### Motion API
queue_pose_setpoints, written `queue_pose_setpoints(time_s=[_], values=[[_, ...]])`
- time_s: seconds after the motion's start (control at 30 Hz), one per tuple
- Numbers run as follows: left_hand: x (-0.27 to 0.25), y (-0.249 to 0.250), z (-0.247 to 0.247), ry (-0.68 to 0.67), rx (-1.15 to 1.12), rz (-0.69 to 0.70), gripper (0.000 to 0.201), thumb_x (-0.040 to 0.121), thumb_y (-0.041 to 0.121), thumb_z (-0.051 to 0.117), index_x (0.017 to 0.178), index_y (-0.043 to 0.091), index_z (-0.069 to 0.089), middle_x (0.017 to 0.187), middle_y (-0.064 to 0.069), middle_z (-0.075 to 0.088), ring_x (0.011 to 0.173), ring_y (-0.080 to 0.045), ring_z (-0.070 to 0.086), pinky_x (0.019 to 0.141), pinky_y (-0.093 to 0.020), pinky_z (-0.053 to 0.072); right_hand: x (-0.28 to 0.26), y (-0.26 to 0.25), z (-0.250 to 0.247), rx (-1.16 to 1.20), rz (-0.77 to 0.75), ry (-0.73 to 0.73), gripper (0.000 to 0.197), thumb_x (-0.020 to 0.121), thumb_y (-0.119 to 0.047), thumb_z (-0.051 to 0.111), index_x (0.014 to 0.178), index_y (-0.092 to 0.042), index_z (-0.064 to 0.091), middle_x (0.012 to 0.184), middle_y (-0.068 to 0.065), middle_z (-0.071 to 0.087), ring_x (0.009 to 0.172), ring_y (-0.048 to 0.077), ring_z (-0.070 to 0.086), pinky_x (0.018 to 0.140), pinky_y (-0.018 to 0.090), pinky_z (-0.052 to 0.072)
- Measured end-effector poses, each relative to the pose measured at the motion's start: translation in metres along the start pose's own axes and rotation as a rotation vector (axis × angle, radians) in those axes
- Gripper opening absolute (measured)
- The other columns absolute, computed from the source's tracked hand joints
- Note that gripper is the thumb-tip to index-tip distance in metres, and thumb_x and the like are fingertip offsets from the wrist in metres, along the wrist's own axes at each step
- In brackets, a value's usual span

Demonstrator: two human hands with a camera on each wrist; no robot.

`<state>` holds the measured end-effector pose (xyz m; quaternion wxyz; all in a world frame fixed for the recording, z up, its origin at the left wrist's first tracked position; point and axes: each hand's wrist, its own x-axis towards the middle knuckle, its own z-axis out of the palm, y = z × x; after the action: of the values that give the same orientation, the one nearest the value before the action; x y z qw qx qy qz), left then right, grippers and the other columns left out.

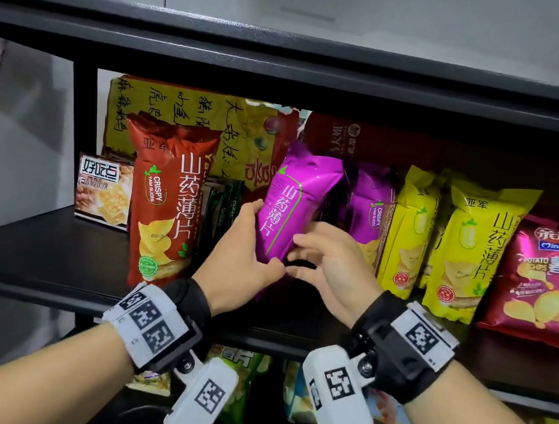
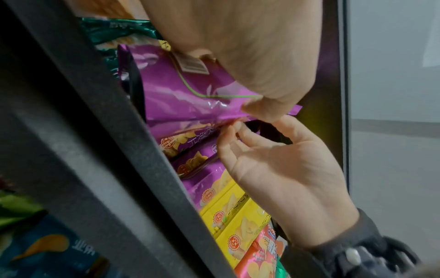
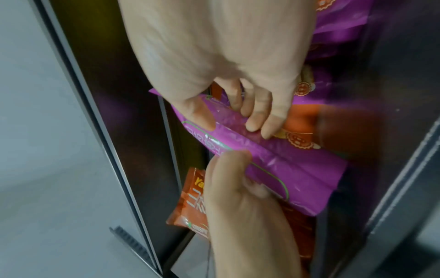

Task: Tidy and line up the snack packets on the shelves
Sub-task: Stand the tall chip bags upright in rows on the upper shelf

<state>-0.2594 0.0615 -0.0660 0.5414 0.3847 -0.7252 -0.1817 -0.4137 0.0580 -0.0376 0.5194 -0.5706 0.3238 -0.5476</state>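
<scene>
A purple yam-crisp packet [image 1: 295, 196] [image 2: 178, 94] [image 3: 297, 169] stands tilted on the middle shelf [image 1: 40, 244], leaning left. My left hand [image 1: 262, 238] [image 2: 250, 84] [image 3: 238, 178] grips its lower left side, thumb on the front. My right hand [image 1: 304, 255] [image 2: 262, 159] [image 3: 228, 116] pinches its lower right edge with bent fingers and thumb. To the left stands a red-orange yam packet [image 1: 168, 199] [image 3: 190, 203]. More purple packets [image 1: 371, 213] [image 2: 197, 169] stand just behind on the right.
Two yellow packets [image 1: 468, 252] and a red potato-chip bag [image 1: 549, 282] fill the shelf's right side. Green packets [image 1: 222, 209], a cracker box [image 1: 104, 188] and a big yellow bag [image 1: 183, 112] sit left and behind. The upper shelf board [image 1: 297, 61] hangs close overhead. More bags [image 1: 234, 372] lie below.
</scene>
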Motion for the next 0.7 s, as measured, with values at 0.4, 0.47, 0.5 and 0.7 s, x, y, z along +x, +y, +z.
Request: queue_pose_setpoints(time_s=[0.4, 0.47, 0.5, 0.7], values=[[0.029, -0.022, 0.001, 0.352, -0.002, -0.19, 0.066, 0.078, 0.003, 0.081, 0.122, 0.019, 0.034, 0.108, -0.001, 0.061, 0.091, -0.014, 0.064, 0.073, -0.019, 0.055, 0.035, 0.016, 0.006, -0.242, -0.114, 0.32, 0.029, 0.09, 0.017, 0.037, 0.107, 0.018, 0.06, 0.112, 0.037, 0.062, 0.096, 0.045, 0.059, 0.073, 0.028, 0.049], [0.032, -0.026, 0.002, 0.387, -0.014, -0.219, 0.061, 0.083, -0.004, 0.074, 0.124, 0.015, 0.034, 0.099, 0.003, 0.058, 0.079, -0.005, 0.058, 0.051, -0.005, 0.046, 0.052, 0.017, 0.002, -0.281, -0.089, 0.352, 0.029, 0.09, 0.016, 0.04, 0.116, 0.027, 0.047, 0.123, 0.046, 0.049, 0.111, 0.057, 0.05, 0.086, 0.048, 0.049], [0.033, -0.028, 0.002, 0.4, -0.009, -0.231, 0.055, 0.084, -0.004, 0.072, 0.122, 0.012, 0.035, 0.099, 0.001, 0.057, 0.078, -0.005, 0.057, 0.046, -0.005, 0.045, 0.061, 0.017, 0.0, -0.341, -0.049, 0.357, 0.03, 0.091, 0.01, 0.044, 0.118, 0.021, 0.05, 0.124, 0.041, 0.052, 0.115, 0.053, 0.051, 0.093, 0.051, 0.047], [0.042, -0.045, -0.002, 0.434, 0.064, -0.218, 0.038, 0.085, -0.001, 0.073, 0.103, 0.013, 0.043, 0.085, 0.012, 0.05, 0.073, 0.0, 0.051, 0.045, -0.002, 0.041, 0.099, 0.017, -0.012, -0.586, 0.113, 0.354, 0.029, 0.093, -0.016, 0.053, 0.115, 0.002, 0.061, 0.122, 0.022, 0.062, 0.114, 0.037, 0.06, 0.097, 0.045, 0.051]])
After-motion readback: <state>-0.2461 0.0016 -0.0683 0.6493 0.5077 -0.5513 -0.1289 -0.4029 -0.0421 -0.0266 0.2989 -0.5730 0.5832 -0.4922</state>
